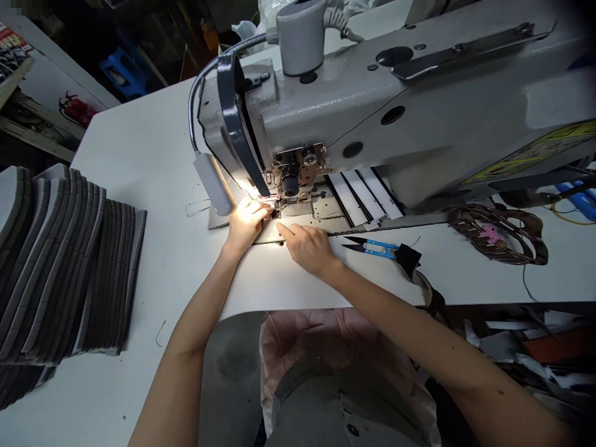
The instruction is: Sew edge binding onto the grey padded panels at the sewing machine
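A sewing machine [335,105] stands over its metal bed, with a small lamp [214,185] lighting the needle area. My left hand [246,220] lies left of the presser foot, its fingertips pressed together close to the needle. From beneath that hand a grey fabric piece [216,218] sticks out to the left, and the hand grips or presses it. My right hand [308,247] rests at the front edge of the bed, index finger pointing toward the needle and the other fingers curled. Whatever lies under those curled fingers is hidden.
Tall stacks of grey padded pieces [69,261] fill the table's left side. Blue thread snips [377,248] lie right of my right hand. White strips with black edges [365,197] rest on the bed. Farther right is a brown hair clip [498,234].
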Demonstrator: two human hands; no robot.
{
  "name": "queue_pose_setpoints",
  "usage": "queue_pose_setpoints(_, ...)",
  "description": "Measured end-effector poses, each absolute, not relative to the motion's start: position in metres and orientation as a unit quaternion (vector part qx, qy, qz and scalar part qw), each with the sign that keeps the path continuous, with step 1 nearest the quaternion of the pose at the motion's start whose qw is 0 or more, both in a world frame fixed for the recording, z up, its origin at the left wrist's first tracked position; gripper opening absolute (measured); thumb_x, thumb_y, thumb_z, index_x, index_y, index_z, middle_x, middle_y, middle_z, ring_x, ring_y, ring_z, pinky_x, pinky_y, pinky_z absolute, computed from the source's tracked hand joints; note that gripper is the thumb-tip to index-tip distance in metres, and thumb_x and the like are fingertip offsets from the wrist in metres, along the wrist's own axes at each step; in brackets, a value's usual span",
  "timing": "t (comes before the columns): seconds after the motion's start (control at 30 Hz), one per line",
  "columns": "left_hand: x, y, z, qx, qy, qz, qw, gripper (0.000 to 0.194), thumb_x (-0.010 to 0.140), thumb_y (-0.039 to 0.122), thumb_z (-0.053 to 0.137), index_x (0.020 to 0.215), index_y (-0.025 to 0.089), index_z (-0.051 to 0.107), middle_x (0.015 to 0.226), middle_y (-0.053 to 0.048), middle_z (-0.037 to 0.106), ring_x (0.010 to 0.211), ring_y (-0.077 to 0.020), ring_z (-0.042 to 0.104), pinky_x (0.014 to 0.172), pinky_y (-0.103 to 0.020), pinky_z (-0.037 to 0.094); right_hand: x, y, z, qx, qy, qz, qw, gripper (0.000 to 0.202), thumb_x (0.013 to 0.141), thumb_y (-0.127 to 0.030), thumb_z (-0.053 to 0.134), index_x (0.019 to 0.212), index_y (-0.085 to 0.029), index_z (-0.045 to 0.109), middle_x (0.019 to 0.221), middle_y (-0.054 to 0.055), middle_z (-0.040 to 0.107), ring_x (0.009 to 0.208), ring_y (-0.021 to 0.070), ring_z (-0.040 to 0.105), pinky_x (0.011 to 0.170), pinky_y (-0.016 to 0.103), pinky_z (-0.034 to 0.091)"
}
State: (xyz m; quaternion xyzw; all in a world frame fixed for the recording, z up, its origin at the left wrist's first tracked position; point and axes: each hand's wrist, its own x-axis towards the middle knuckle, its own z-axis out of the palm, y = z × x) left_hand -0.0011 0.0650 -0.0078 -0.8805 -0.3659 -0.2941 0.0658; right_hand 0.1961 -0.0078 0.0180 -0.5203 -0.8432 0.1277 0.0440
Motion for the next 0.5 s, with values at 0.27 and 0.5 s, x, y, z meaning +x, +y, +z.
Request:
queue_pose_setpoints(0.27,-0.001,0.062,-0.004,-0.858,-0.44,-0.263,0.026,0.028,0.096,0.017,0.045,0.096,0.018,0.073,0.102,-0.009,0.075,0.1,-0.022,0.067,0.093,-0.037,0.05,0.196,-0.003,0.016,-0.518,-0.837,0.157,0.079,0.045,0.098,-0.012,0.033,0.135,-0.019,0.056,0.101,0.01,0.069,0.088,0.0206,0.064,0.067,0.032,0.035)
queue_pose_setpoints(0.5,-0.013,0.054,0.02,-0.788,-0.588,-0.174,0.058,0.041,0.088,0.011,0.038,0.117,0.011,0.066,0.106,-0.017,0.068,0.1,-0.0344,0.064,0.084,-0.049,0.052,0.206,-0.017,0.023,-0.482,-0.844,0.178,0.153,0.028,0.095,-0.017,0.046,0.116,-0.017,0.065,0.107,0.008,0.07,0.097,0.0217,0.064,0.082,0.033,0.048)
